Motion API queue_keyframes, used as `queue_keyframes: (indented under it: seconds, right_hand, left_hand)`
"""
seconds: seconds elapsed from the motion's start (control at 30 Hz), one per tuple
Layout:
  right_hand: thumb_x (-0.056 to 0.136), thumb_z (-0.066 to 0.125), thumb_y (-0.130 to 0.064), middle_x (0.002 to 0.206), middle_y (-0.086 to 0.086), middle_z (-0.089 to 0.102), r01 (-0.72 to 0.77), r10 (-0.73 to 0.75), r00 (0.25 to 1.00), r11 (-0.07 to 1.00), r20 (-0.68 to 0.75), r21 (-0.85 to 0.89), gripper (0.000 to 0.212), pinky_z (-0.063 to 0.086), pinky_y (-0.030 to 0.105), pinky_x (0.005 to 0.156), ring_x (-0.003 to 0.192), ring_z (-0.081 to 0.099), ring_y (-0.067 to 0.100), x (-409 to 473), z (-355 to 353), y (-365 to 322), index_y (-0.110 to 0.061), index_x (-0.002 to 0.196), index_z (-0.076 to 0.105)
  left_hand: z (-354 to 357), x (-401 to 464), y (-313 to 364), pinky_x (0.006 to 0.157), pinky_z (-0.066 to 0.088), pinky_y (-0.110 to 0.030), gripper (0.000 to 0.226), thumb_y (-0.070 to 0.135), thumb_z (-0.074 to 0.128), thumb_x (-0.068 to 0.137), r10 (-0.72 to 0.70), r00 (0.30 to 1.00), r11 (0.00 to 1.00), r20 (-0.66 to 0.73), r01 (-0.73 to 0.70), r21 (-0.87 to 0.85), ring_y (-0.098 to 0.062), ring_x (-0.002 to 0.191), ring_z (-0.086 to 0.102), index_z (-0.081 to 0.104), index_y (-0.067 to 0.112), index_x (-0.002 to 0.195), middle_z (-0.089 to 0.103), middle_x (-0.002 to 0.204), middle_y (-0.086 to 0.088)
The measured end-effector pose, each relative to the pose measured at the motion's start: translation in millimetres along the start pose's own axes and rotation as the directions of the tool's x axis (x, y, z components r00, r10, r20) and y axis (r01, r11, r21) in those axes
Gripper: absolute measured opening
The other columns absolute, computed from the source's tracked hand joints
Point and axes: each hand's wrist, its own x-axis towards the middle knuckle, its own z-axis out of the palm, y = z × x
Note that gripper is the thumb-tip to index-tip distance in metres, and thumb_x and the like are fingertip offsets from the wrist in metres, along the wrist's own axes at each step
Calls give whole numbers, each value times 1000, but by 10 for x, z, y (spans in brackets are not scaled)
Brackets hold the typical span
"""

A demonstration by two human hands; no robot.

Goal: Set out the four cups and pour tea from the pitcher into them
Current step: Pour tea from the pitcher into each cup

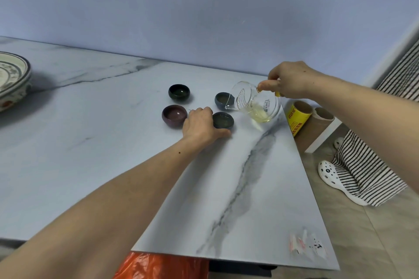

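Near the desk's far right corner, the right hand pinched the tilted pitcher over the blue-grey cup. The left hand, fingers curled, steadied the dark cup. Pouring seemed underway; the next cup needed a steady tilt.

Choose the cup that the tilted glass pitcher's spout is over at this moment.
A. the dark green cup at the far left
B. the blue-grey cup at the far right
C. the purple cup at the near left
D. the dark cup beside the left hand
B: the glass pitcher, tilted by the right hand, has its spout at the rim of the blue-grey cup.
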Motion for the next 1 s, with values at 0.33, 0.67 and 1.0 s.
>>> queue_keyframes:
  seconds: [0.33, 0.67, 1.0]
  right_hand:
    - [83, 56, -59, 76, 0, 66, -1, 7, 995, 998, -98, 59, 39, 42, 27, 55, 67, 57, 13, 198, -259, -179, -21, 81, 65]
    - [85, 57, -55, 93, 12, 65, 64, -61, 993, 998, -102, 19, 47, 44, 36, 69, 87, 56, 30, 815, -174, -744, -10, 94, 67]
    - [85, 61, -48, 85, 13, 63, 137, -140, 989, 988, -46, -71, 39, 43, 34, 67, 85, 56, 32, 1125, 32, -1073, -10, 87, 66]
  left_hand:
    - [-472, 124, -15, 82, 50, -39, 73, 57, 76, 66, 18, 998, 997, -62, -23, -77, -23, 113, 52, 55, 13, 120, 61, 116, -2]
    - [-993, 738, -572, 90, 47, -38, 61, 46, 74, 74, -76, 989, 996, -125, 69, -56, -23, 118, 52, 56, 18, 125, 62, 121, 1]
    - [-777, 1050, -977, 94, 47, -40, 82, 47, 83, 64, -95, 995, 995, 31, 95, 4, -21, 124, 48, 50, 21, 133, 58, 130, 4]
